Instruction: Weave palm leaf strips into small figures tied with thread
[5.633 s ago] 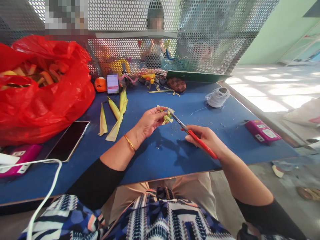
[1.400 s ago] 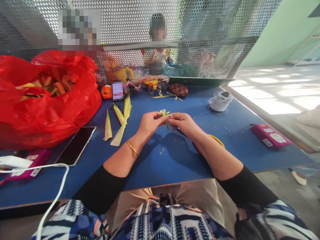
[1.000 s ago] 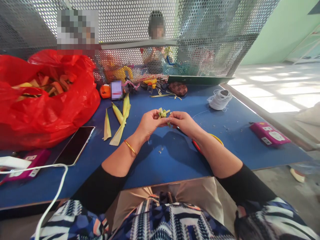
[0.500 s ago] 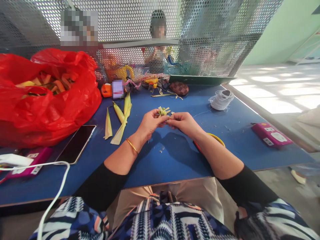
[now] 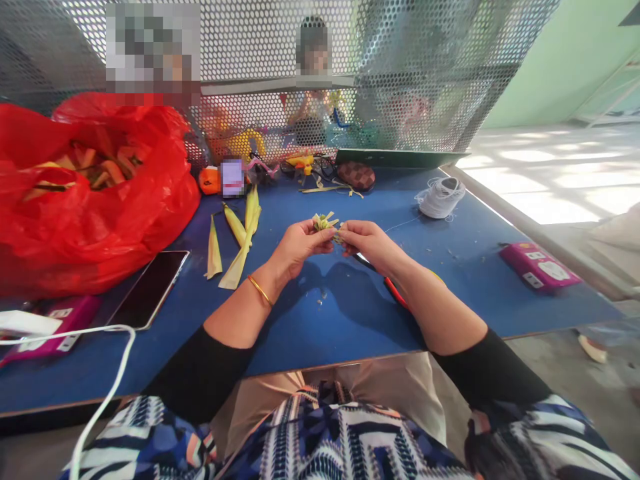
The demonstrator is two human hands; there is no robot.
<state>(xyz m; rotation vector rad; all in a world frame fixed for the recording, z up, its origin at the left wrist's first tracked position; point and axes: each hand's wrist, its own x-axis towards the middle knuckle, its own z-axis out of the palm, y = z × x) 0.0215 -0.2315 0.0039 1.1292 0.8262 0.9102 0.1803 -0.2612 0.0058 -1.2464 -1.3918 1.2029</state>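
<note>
My left hand (image 5: 296, 249) is closed, pinching a small flower-like piece of pale green and yellow folded leaf strips (image 5: 325, 221). Its strip ends stick up above the fingertips. My right hand (image 5: 369, 241) is closed too, with thumb and forefinger pinched at the right side of the same piece. The fingers hide its lower part. Partly covered by the right wrist and forearm lies a tool with a red and yellow handle (image 5: 398, 294). Pale green husk-like leaves (image 5: 243, 243) lie left of my hands.
A red plastic bag (image 5: 165, 220) with orange and yellow scraps fills the left side of the blue table (image 5: 320, 333). A phone (image 5: 149, 290), a white cable (image 5: 116, 380), a thread spool (image 5: 441, 198) and a pink pack (image 5: 539, 267) lie around. Behind the perforated screen (image 5: 250, 50) is a person.
My right hand has shifted slightly, and more of the red-handled tool shows beneath it. The left hand still pinches the leaf piece. The whole view has moved a little.
</note>
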